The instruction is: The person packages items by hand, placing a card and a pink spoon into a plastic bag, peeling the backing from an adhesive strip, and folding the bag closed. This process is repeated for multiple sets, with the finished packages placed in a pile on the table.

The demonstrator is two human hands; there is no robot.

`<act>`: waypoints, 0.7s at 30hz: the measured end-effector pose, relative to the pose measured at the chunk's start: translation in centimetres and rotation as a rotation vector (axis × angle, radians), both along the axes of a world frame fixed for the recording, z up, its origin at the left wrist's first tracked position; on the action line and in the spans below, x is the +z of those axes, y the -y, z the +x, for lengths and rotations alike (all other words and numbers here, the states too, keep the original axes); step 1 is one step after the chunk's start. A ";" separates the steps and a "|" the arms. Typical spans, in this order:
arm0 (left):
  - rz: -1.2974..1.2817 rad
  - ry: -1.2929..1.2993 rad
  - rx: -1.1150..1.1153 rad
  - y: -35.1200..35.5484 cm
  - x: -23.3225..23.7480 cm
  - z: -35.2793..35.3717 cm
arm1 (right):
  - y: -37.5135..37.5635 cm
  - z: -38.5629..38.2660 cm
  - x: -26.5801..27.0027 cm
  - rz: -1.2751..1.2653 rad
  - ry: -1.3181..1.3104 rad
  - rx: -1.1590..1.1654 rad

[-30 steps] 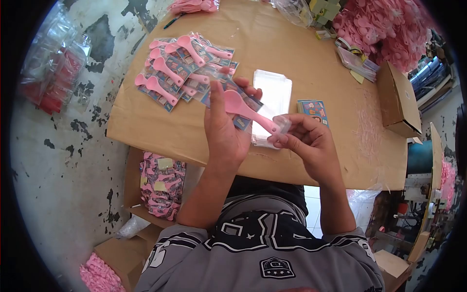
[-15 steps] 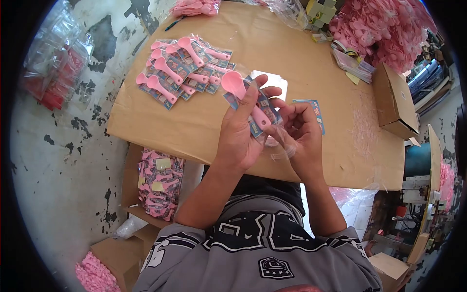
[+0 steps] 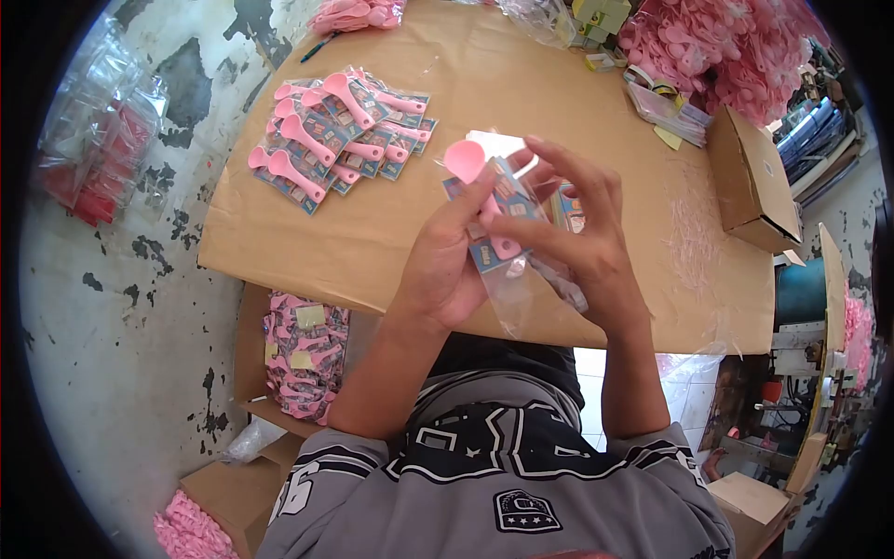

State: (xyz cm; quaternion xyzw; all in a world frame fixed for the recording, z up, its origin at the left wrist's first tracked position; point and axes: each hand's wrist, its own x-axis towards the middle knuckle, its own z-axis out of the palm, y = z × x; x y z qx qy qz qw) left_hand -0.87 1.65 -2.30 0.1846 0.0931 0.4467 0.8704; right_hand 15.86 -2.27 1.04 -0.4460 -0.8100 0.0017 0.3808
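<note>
My left hand is closed on a clear plastic packet holding a pink measuring spoon and a blue printed card, its thumb across the spoon's handle. From the right, my right hand reaches over the packet with fingers apart, the thumb against the lower handle. A loose clear plastic flap hangs below the packet and passes by my right palm. Behind the hands lies a white item, partly covered. Another printed card shows on the table past my right fingers.
A pile of packed pink spoons lies on the brown paper-covered table, at left. A cardboard box and a large heap of pink spoons stand at right. Below the table's left edge is a box of packed spoons.
My right hand has let go of its pinch at the packet's lower end and spread over the packet. The plastic flap now hangs down. The packet has shifted slightly right.
</note>
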 end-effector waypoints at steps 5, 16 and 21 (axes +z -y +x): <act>-0.007 -0.110 0.034 -0.6 -0.9 -1.0 | -0.1 0.8 0.5 -0.116 -0.296 0.122; 0.387 -0.649 0.104 0.5 0.9 -1.0 | 0.1 1.0 -0.6 -0.572 -0.702 0.001; 0.444 -0.710 0.235 1.0 1.2 -0.9 | -0.4 0.9 -0.4 -0.037 -0.503 -0.187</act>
